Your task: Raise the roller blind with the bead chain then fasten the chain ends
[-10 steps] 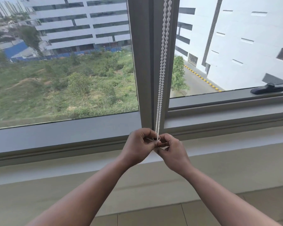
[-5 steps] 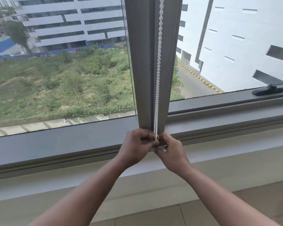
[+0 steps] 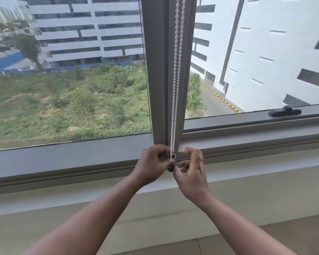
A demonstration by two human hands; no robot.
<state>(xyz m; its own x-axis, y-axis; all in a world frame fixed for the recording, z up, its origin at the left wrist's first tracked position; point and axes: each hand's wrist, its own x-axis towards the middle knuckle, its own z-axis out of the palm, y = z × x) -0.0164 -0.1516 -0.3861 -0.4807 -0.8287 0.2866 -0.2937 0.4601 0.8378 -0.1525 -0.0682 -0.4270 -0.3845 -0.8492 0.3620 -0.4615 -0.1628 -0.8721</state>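
Observation:
The white bead chain [image 3: 175,85] hangs as two strands in front of the grey window post [image 3: 157,70]. Its lower end meets a small ring [image 3: 172,156], with a small dark fastener piece [image 3: 170,168] just below. My left hand [image 3: 152,163] is curled around the chain's lower end at the ring. My right hand [image 3: 191,173] is just right of it, fingers spread, index finger lifted, thumb tip touching the dark piece. The roller blind itself is out of view above.
A grey window frame and sill [image 3: 72,159] run across under the glass. A black window handle [image 3: 284,112] lies on the right frame. Below the sill are a pale wall ledge [image 3: 256,181] and a tiled floor [image 3: 293,234].
My right hand has loosened from its pinch at the chain end and spread its fingers. The two strands now hang slightly apart, and the ring and dark piece show between my hands.

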